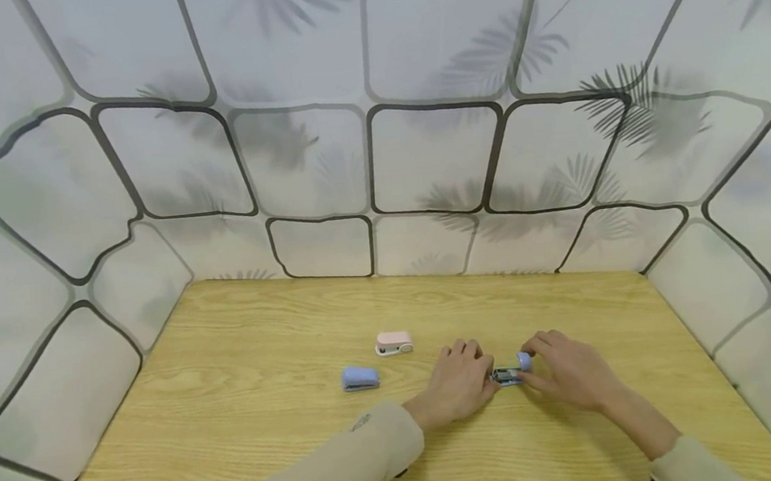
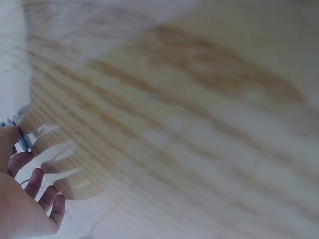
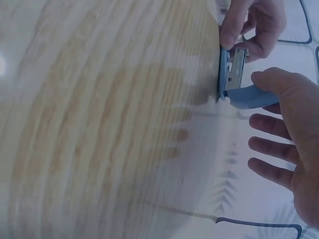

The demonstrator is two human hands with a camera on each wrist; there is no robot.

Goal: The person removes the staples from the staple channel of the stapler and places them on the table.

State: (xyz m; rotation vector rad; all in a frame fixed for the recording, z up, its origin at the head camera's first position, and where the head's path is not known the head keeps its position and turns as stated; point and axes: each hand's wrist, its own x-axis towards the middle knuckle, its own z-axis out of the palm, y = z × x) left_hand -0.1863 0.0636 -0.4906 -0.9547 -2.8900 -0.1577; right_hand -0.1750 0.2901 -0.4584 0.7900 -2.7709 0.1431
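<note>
**Left hand [image 1: 462, 377] and right hand [image 1: 568, 369] hold an opened blue stapler [image 1: 509, 376]**

Pale walls [image 1: 303, 163] with dark, rounded outlines and grey leaf shapes enclose the far, left and right sides of a wood-grain worktop [image 1: 242, 350]. Light sleeves, the left sleeve [image 1: 332, 473] and the right sleeve [image 1: 695, 467], reach in from the near side.

The left hand pinches the left end of the opened stapler's base, its thumb pressed there. The right hand is partly closed: thumb and forefinger pinch the cover, while the other three fingers reach out loosely, apart from the stapler.

The opened stapler sits on the worktop, right of centre, between the hands. To the left of the left hand lies a closed blue stapler [image 1: 360, 378]; a pink-and-white stapler [image 1: 393, 342] stands just beyond it, slightly right. Smallest are the opened stapler's parts: the blue cover [image 3: 251, 97], raised at the right end, and the bare metal channel [image 3: 236, 69].
</note>
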